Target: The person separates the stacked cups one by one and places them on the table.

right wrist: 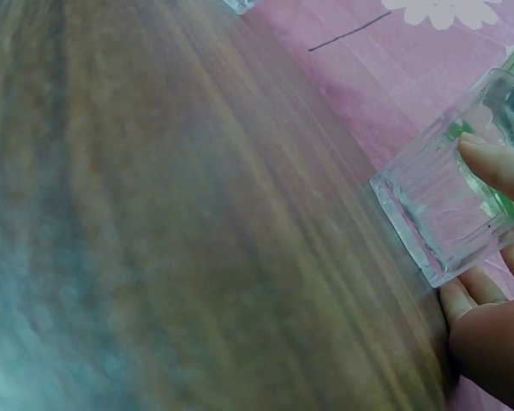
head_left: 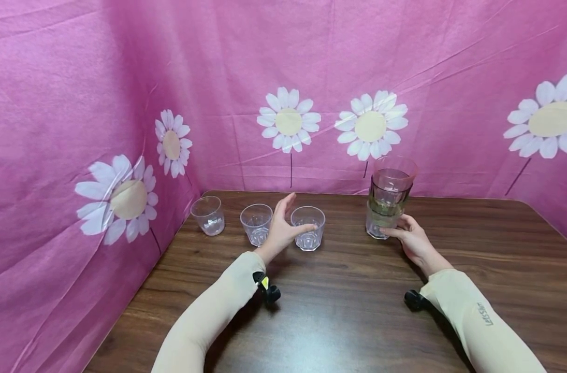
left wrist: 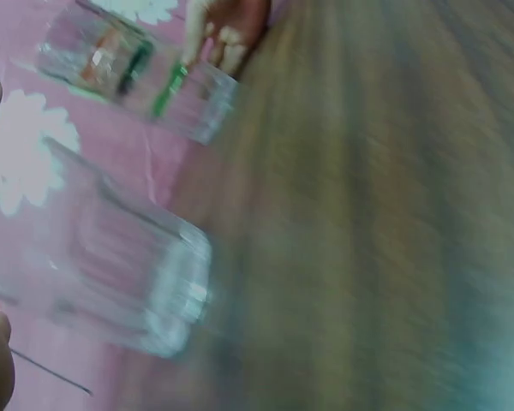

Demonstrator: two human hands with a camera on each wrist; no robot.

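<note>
On the right of the head view stands a stack of nested glasses: a clear glass (head_left: 375, 228) at the bottom, green-tinted glass (head_left: 389, 192) above, and a pinkish rim (head_left: 396, 165) on top. My right hand (head_left: 415, 242) grips the bottom glass low down, thumb in front and fingers on its far side. My left hand (head_left: 278, 231) is spread beside another clear glass (head_left: 309, 239), its thumb across the near side. In the left wrist view that clear glass (left wrist: 137, 257) lies between thumb and fingers, with a gap visible around it.
Two more clear glasses stand to the left, a faceted glass (head_left: 254, 220) partly behind my left hand and a smoother glass (head_left: 208, 217) near the table's left edge. The brown wooden table (head_left: 330, 305) meets a pink flowered cloth (head_left: 227, 77) at the back and left.
</note>
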